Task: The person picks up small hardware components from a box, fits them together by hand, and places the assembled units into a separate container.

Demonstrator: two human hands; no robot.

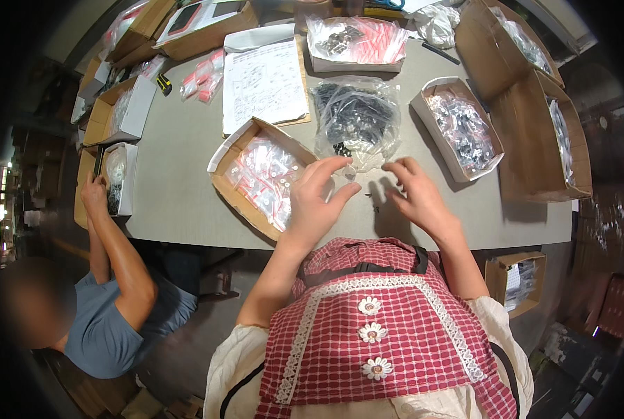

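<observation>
Right hand (419,194) near table edge (521,244) — bare tabletop (490,222) rightward.

Through the head camera I have my bare left forearm (271,281) and bare right forearm (465,260) angled upward and inward. My bare left hand (317,197) makes a loose C — forefinger arched above, thumb extended below, tips parted. My bare right hand (423,197) faces it, well short of touching — fingers loosely bent, thumb apart below them.
</observation>
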